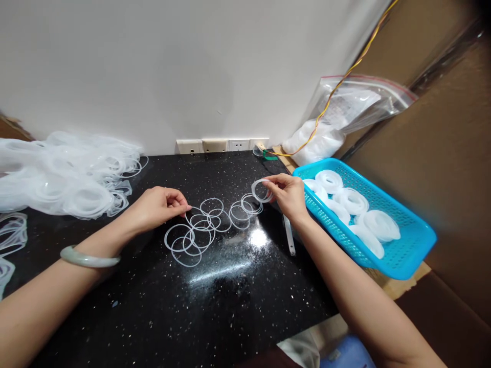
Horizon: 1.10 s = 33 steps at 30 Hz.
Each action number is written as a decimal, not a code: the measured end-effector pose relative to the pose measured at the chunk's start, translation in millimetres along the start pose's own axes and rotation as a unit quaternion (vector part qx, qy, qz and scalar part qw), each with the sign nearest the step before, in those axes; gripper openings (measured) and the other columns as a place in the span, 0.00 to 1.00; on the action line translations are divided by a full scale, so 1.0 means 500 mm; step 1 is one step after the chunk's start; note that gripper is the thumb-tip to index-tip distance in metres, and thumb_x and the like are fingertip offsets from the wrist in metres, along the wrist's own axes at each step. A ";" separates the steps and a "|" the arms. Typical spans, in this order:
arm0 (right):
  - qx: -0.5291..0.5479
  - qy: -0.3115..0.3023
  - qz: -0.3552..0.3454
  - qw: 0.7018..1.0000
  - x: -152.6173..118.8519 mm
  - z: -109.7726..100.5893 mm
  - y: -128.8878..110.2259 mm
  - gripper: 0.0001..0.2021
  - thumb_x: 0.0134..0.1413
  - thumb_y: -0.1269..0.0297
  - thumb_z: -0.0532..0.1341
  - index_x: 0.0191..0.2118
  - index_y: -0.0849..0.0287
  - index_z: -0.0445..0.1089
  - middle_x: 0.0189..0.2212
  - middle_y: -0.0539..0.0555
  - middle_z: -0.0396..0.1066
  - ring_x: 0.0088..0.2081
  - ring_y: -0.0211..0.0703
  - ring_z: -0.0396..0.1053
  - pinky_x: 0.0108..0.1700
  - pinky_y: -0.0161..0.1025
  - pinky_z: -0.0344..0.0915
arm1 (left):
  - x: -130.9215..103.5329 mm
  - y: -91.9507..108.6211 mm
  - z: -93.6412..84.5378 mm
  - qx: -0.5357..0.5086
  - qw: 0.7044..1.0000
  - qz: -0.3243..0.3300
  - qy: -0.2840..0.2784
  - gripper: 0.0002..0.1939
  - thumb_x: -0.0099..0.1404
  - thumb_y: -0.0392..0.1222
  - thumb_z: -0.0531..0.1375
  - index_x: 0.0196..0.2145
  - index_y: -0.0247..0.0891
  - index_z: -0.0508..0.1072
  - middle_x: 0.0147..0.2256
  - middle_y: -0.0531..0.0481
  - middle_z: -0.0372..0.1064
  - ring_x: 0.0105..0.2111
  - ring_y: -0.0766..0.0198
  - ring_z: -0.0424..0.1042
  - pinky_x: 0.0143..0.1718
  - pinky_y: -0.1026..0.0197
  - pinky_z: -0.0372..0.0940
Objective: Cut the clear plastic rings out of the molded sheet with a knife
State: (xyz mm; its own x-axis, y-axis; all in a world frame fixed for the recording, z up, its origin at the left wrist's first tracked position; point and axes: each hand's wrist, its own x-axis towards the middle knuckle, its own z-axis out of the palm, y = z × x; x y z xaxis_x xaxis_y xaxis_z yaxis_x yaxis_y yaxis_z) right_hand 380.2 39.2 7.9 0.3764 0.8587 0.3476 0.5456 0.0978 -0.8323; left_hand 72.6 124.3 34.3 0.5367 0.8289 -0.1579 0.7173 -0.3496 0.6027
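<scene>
Thin translucent plastic rings lie loosely overlapping on a black speckled countertop. My left hand, with a pale bangle on the wrist, pinches the edge of a ring at the left of this group between thumb and fingertips. At the right end, my right hand grips a small bunch of rings between thumb and fingers, lifted and tilted. Its fingers partly cover the bunch, so how many rings it contains cannot be made out. Several single rings lie between the two hands.
Piled rings in clear plastic fill the back left. A blue basket with bundled rings stands at right. Behind it lies a zip bag, crossed by a yellow wire. Wall sockets line the back. A narrow metal strip lies below my right hand.
</scene>
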 end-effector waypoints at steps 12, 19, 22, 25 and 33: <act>-0.003 -0.017 -0.022 1.000 -0.005 0.000 -0.005 0.14 0.51 0.58 0.63 0.36 0.64 0.78 0.23 0.55 0.72 0.22 0.37 0.66 0.25 0.34 0.63 | -0.006 -0.019 -0.002 0.006 0.999 -0.002 0.043 0.16 0.56 0.54 0.61 0.33 0.38 0.75 0.27 0.50 0.74 0.28 0.61 0.72 0.30 0.62 0.63; 0.046 -0.070 0.032 0.996 0.004 -0.004 0.001 0.16 0.51 0.58 0.63 0.37 0.68 0.77 0.21 0.55 0.72 0.20 0.38 0.65 0.23 0.35 0.63 | -0.030 -0.018 -0.015 0.038 0.998 -0.006 0.052 0.15 0.57 0.53 0.60 0.34 0.39 0.76 0.28 0.50 0.74 0.28 0.62 0.71 0.30 0.62 0.62; -0.081 -0.051 -0.016 0.995 0.009 -0.006 0.015 0.11 0.51 0.63 0.63 0.35 0.65 0.79 0.27 0.57 0.74 0.25 0.39 0.67 0.28 0.35 0.62 | -0.039 -0.019 -0.017 0.040 0.998 -0.010 0.042 0.15 0.57 0.53 0.59 0.34 0.39 0.75 0.28 0.50 0.73 0.28 0.62 0.70 0.30 0.63 0.61; -0.177 -0.021 -0.058 0.982 0.011 -0.010 0.016 0.08 0.52 0.67 0.63 0.35 0.62 0.79 0.28 0.57 0.73 0.29 0.40 0.67 0.31 0.36 0.61 | -0.045 -0.022 -0.020 0.038 0.999 -0.019 0.026 0.18 0.58 0.55 0.58 0.35 0.38 0.75 0.28 0.50 0.73 0.28 0.62 0.69 0.30 0.63 0.59; -0.151 0.024 -0.073 0.986 0.016 -0.015 0.008 0.07 0.53 0.69 0.63 0.36 0.62 0.79 0.26 0.53 0.71 0.27 0.38 0.66 0.30 0.35 0.59 | -0.050 -0.011 -0.021 0.081 0.996 -0.045 -0.011 0.22 0.58 0.59 0.56 0.37 0.39 0.76 0.27 0.52 0.72 0.28 0.62 0.69 0.30 0.64 0.57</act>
State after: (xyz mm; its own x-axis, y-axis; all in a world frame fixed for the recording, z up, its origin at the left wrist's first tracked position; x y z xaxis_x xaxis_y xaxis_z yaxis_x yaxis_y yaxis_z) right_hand 391.2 42.7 10.7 0.3090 0.8213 0.4796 0.7920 0.0571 -0.6079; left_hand 50.6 109.9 43.0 0.4752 0.8510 -0.2235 0.8244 -0.3419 0.4510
